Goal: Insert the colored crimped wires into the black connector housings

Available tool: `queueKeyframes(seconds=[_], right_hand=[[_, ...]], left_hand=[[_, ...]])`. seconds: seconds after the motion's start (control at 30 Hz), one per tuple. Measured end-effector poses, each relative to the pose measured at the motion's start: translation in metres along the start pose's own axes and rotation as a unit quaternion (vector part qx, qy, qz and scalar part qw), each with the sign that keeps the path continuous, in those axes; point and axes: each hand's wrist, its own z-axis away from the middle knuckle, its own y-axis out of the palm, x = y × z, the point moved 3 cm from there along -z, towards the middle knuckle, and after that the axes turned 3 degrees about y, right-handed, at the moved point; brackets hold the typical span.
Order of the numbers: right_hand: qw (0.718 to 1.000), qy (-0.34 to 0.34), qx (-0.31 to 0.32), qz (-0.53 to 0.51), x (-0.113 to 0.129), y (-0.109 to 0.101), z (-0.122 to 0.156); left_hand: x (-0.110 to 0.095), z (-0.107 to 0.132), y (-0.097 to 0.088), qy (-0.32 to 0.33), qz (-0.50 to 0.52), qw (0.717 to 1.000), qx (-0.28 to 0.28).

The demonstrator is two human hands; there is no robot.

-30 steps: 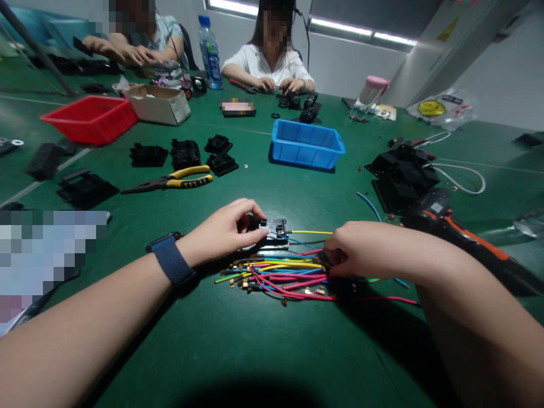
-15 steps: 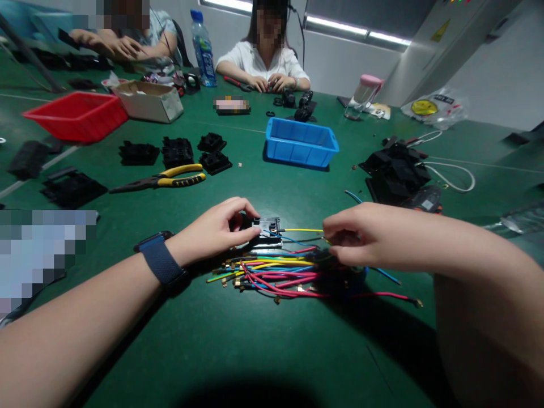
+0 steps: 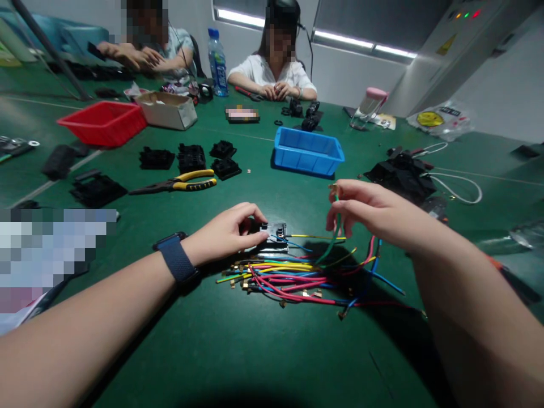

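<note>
Lettering (image 3: 220, 72) on the bottle (image 3: 217, 54), upper left of centre in the head view, is too small to read, as is the print on the plastic bag (image 3: 442, 120) at upper right. At the centre of the frame, the left hand (image 3: 232, 228) is partly curled, its thumb and fingers gripping the left edge of a black part (image 3: 278, 245). A yellow wire (image 3: 317, 237) runs rightward from that part. Right of centre, the right hand (image 3: 361, 208) pinches a green wire (image 3: 331, 246), its brass tip uppermost, its length curving down and left toward the wire pile (image 3: 289, 279). The pile's long axis runs left to right.
</note>
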Motion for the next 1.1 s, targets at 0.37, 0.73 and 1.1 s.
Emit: queueKeyframes(seconds=[0.37, 0.73, 1.1], right_hand=[[0.958, -0.024, -0.067, -0.279, -0.018, 0.014, -0.020], [0.965, -0.078, -0.060, 0.241, -0.018, 0.030, -0.022], [0.981, -0.044, 0.005, 0.188, -0.026, 0.049, -0.025]], left_hand=[[-0.001, 0.000, 0.000, 0.003, 0.002, 1.000, 0.002], [-0.004, 0.001, 0.000, 0.010, 0.001, 1.000, 0.011], [-0.005, 0.001, 0.000, 0.002, -0.004, 1.000, 0.022]])
